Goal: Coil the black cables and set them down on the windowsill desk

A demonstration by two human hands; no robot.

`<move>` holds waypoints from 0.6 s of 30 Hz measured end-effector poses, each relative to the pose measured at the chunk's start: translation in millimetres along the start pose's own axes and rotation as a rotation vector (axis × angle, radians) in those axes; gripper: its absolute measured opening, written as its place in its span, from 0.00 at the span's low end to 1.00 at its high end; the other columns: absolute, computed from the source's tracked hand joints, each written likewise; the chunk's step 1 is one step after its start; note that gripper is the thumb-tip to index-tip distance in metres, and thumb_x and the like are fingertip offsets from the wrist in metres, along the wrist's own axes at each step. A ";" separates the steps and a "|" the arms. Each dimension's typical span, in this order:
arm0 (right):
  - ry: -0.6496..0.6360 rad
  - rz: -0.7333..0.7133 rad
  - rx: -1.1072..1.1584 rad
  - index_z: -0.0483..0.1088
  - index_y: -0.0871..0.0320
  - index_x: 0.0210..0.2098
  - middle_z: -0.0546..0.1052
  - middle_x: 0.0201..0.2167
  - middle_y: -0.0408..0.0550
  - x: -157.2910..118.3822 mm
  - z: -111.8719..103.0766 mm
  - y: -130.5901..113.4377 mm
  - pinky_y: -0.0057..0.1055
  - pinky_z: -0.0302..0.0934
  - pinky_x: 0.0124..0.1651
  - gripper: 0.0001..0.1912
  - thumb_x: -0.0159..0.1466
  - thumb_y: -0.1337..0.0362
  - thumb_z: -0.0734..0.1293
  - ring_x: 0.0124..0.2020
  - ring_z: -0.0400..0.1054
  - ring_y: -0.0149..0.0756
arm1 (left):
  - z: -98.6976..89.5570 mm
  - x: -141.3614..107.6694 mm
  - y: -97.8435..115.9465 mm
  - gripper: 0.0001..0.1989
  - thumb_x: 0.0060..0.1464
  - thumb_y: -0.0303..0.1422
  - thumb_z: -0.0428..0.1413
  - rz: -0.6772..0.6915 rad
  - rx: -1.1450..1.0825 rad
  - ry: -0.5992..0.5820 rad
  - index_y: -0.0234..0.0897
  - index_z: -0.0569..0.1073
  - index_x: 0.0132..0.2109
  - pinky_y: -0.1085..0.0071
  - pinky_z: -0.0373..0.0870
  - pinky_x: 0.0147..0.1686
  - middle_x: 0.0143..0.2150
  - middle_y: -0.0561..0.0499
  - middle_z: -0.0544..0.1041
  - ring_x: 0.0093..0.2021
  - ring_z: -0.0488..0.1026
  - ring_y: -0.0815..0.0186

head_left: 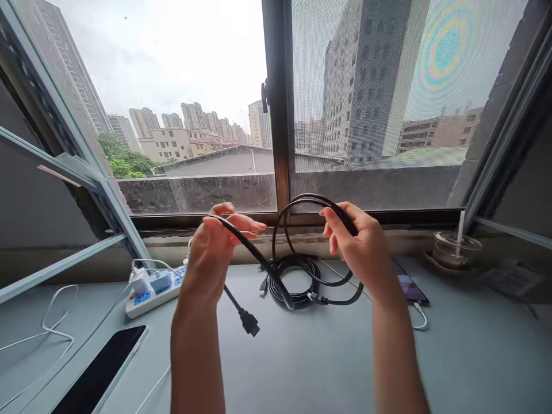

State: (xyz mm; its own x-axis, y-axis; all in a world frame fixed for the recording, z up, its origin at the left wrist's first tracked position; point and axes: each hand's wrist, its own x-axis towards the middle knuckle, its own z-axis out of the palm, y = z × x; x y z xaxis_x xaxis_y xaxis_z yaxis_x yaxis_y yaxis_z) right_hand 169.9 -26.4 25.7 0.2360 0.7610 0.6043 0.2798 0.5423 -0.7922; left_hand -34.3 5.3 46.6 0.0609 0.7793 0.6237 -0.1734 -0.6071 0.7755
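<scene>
At centre frame, my right hand [356,233] clenches the looped black cable [257,252], hiding part of it. It crosses my spread left hand [211,250]; I can't tell if it's pinched. Lower left, a phone [101,371] is cut off.

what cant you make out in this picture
All in the head view:
- Black cable: a stretch is hidden behind the left hand.
- Power strip: far end hidden by the left hand and forearm.
- Left phone: lower end cut off by the bottom edge.
- Right phone: partly behind the right forearm; its screen content is too small to read.
</scene>
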 end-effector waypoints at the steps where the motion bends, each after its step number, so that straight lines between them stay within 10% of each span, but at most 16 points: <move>1: 0.021 0.020 0.069 0.68 0.57 0.36 0.68 0.22 0.39 0.1 -1.1 0.2 0.22 0.50 0.17 0.18 0.62 0.48 0.63 0.16 0.59 0.23 | -2.2 0.9 2.2 0.25 0.44 0.59 0.56 -0.001 -0.037 0.037 0.42 0.70 0.34 0.68 0.71 0.33 0.26 0.53 0.73 0.33 0.74 0.63; 7: 0.148 -0.028 0.338 0.64 0.51 0.44 0.66 0.33 0.39 -7.2 3.9 -12.6 0.21 0.45 0.15 0.18 0.61 0.47 0.64 0.16 0.51 0.18 | -1.5 1.2 12.9 0.21 0.40 0.52 0.64 0.083 -0.203 0.188 0.42 0.67 0.26 0.74 0.57 0.18 0.12 0.61 0.54 0.17 0.59 0.71; 18: -0.173 -0.008 0.063 0.64 0.47 0.50 0.72 0.43 0.44 -11.5 31.2 -13.5 0.23 0.64 0.28 0.32 0.49 0.49 0.73 0.29 0.64 0.27 | 17.4 10.3 -19.3 0.22 0.48 0.51 0.59 -0.039 0.121 0.099 0.39 0.67 0.20 0.73 0.55 0.15 0.07 0.59 0.60 0.10 0.56 0.74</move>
State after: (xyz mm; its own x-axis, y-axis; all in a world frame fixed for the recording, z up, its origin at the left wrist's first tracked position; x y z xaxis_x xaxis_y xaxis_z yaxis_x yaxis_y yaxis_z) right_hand 134.5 -31.4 26.7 0.0692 0.8032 0.5916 0.2213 0.5659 -0.7942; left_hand -13.3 22.4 39.8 -0.0334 0.8105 0.5848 -0.0530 -0.5857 0.8088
